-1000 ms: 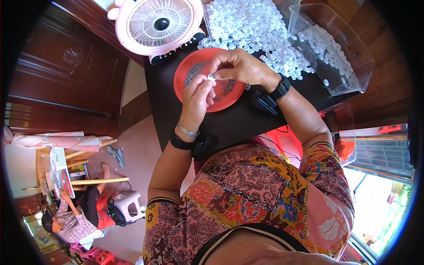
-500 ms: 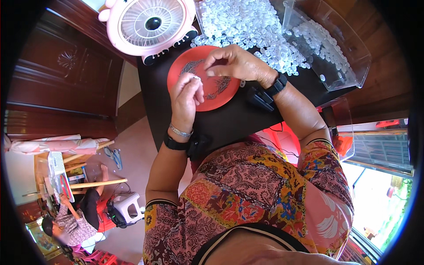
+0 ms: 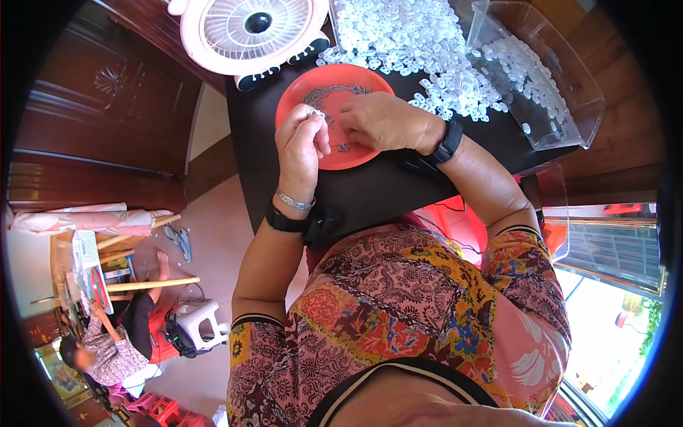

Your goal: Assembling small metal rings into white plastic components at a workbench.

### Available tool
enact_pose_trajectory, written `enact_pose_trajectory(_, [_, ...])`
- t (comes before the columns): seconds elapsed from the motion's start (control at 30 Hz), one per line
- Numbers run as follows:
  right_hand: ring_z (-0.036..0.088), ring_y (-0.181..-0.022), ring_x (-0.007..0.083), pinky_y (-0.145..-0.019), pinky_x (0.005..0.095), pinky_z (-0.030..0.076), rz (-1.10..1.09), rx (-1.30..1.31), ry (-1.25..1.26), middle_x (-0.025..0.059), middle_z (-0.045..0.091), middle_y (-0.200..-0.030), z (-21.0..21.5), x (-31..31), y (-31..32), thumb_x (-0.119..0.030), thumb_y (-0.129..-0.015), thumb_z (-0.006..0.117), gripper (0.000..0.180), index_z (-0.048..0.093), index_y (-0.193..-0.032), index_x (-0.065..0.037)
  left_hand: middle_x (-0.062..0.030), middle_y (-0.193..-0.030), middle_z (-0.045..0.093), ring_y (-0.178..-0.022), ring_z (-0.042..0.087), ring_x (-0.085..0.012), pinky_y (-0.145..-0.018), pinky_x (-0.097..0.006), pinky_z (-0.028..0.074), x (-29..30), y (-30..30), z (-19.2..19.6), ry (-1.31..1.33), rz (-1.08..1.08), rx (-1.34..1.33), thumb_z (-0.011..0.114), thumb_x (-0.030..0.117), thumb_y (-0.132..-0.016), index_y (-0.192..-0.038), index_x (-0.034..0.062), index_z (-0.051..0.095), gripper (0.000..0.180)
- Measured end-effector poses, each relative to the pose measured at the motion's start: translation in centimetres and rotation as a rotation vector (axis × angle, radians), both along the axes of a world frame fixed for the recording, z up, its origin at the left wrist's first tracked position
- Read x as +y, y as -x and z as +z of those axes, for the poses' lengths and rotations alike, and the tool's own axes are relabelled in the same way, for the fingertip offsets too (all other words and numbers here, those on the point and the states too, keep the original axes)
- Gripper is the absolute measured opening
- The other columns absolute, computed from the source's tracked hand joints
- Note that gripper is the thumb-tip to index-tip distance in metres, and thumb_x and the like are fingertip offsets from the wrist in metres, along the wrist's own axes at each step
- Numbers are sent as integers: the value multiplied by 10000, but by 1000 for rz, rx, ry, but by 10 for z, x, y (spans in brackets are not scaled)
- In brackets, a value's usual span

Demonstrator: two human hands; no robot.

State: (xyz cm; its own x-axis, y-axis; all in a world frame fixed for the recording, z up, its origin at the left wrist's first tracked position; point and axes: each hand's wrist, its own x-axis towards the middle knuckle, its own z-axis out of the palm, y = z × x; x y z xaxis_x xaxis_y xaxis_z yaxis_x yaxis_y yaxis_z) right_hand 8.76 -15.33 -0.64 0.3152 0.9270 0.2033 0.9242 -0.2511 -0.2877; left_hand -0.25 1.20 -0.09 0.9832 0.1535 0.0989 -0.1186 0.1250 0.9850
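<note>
A round red plate (image 3: 331, 161) on the dark table holds many small grey screws (image 3: 324, 95). Above its left part, my left hand (image 3: 302, 146) is closed, with a small translucent white plastic piece (image 3: 316, 114) pinched between thumb and forefinger. My right hand (image 3: 388, 121) reaches down over the plate's right side, its fingers bent together at the screws. The back of that hand hides most of the fingertips, so what they pinch cannot be made out. Black bands circle both wrists.
A heap of translucent plastic pieces (image 3: 398, 32) covers the table's far side. More lie in a clear bin (image 3: 562, 135) at the far right. A pink fan (image 3: 257, 35) stands far left. Off to the left, another person (image 3: 117, 352) sits near a white stool (image 3: 200, 327).
My right hand has come down from above the plate to the screws, its fingers now bent lower. My left hand keeps the plastic piece almost in place. The whole view has shifted slightly.
</note>
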Motion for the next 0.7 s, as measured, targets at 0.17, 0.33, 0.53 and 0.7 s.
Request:
enact_pose_trajectory(0.17, [551, -888, 297, -776, 390, 455, -8, 77, -28, 110, 558, -829, 6, -5, -6, -169, -766, 617, 148, 592, -797, -26, -12, -608, 507, -487, 477, -88, -448, -199, 328, 0, 2, 3, -10, 6, 4, 459, 158, -876, -727, 64, 518, 186])
enact_pose_trajectory(0.33, [552, -891, 299, -776, 395, 457, -45, 42, 64, 114, 567, -836, 11, -8, -1, -166, -758, 618, 156, 590, -809, -21, -8, -623, 513, -496, 482, -85, -452, -198, 332, 0, 0, 0, 23, -13, -24, 461, 157, -880, -739, 65, 523, 180])
enact_pose_trajectory(0.53, [566, -848, 313, -751, 403, 461, -77, 73, 10, 126, 581, -814, 7, -4, 0, -126, -747, 610, 128, 574, -801, -16, -8, -630, 519, -504, 487, -85, -455, -195, 337, 0, -1, 0, 13, -23, -14, 461, 156, -884, -753, 64, 526, 173])
enact_pose_trajectory(0.7, [599, -759, 262, -701, 348, 468, -87, 232, -236, 113, 588, -788, 15, -6, -6, -88, -780, 596, 100, 558, -821, -6, -10, -633, 521, -511, 490, -86, -462, -193, 341, -1, 0, 0, -22, -11, -9, 459, 156, -886, -755, 62, 528, 175])
